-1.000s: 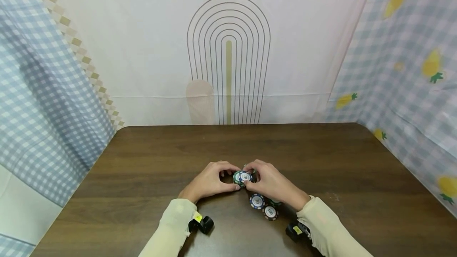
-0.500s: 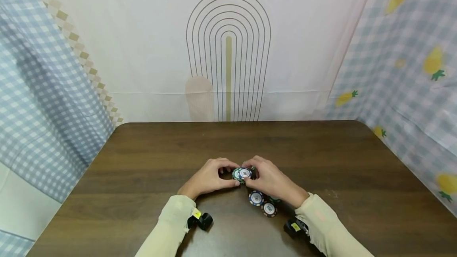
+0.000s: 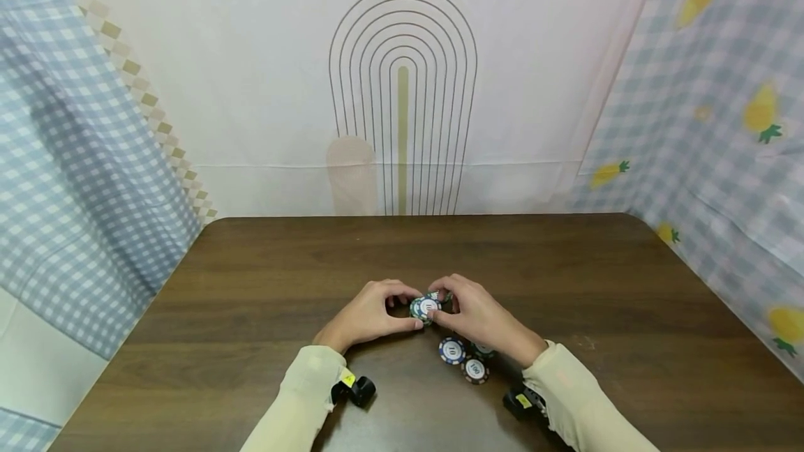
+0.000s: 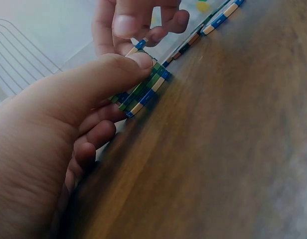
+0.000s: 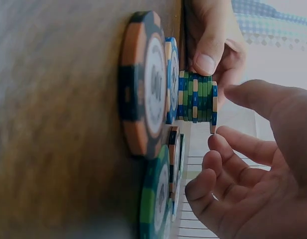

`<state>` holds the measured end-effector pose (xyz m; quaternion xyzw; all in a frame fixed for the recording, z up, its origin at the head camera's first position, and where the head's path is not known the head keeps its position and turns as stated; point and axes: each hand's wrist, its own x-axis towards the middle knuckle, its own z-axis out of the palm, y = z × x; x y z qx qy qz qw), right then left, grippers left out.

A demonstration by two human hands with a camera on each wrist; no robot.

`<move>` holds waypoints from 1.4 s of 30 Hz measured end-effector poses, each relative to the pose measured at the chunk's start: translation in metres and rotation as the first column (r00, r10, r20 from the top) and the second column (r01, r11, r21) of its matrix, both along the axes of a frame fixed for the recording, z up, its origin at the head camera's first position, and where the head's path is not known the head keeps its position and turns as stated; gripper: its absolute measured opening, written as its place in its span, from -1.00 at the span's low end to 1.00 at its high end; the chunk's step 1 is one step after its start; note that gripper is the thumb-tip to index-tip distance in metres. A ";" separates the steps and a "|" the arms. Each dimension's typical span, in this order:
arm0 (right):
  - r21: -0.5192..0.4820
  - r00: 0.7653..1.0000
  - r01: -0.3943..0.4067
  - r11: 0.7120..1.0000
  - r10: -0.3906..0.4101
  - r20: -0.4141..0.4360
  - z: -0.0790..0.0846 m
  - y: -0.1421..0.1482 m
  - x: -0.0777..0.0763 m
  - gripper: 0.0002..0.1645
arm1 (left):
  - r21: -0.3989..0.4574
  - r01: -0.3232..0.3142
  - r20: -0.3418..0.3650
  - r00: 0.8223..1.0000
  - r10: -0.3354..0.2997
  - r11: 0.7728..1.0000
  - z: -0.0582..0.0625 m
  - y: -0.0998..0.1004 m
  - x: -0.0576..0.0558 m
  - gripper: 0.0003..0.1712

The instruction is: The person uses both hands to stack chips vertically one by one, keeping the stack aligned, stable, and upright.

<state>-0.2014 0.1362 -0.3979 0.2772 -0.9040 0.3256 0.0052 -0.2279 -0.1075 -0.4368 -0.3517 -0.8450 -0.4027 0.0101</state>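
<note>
My left hand (image 3: 370, 316) grips a short stack of green and blue poker chips (image 5: 193, 102), thumb on the near side and fingers round the back. On top lies a blue-and-white poker chip (image 3: 427, 307), slightly off line with those beneath. Fingers of my right hand (image 3: 480, 319) hold this top chip, forefinger at its far edge and thumb overlapping its face in the head view. Just nearer me lie a loose blue chip (image 3: 452, 351), a black-and-orange chip (image 3: 475, 370) and a green chip (image 3: 483, 350), partly hidden by my right wrist.
Beyond the right fingers, more chips, one of them black and orange (image 5: 174, 154), lie on the brown wooden table (image 3: 264, 284). Black cameras (image 3: 361, 391) hang under both wrists. A white patterned cloth (image 3: 270, 89) hangs behind the table, with checked cloth at the sides.
The right hand has brought the blue chip slightly left, more squarely over the stack. The left hand has stayed round the stack.
</note>
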 end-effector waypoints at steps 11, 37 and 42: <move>-0.011 0.999 -0.009 1.000 0.009 0.052 0.002 -0.001 0.002 -0.66 | 0.001 0.000 0.004 1.000 0.000 1.000 -0.002 0.003 0.001 -0.58; -0.101 0.994 -0.099 0.990 0.103 0.034 0.005 -0.002 -0.001 -0.85 | 0.034 -0.011 0.021 1.000 0.011 0.999 -0.002 0.001 -0.001 -0.56; -0.020 0.985 -0.155 0.988 0.156 0.079 0.012 0.004 -0.002 -0.83 | 0.024 -0.017 0.023 1.000 0.017 1.000 -0.001 0.001 -0.001 -0.55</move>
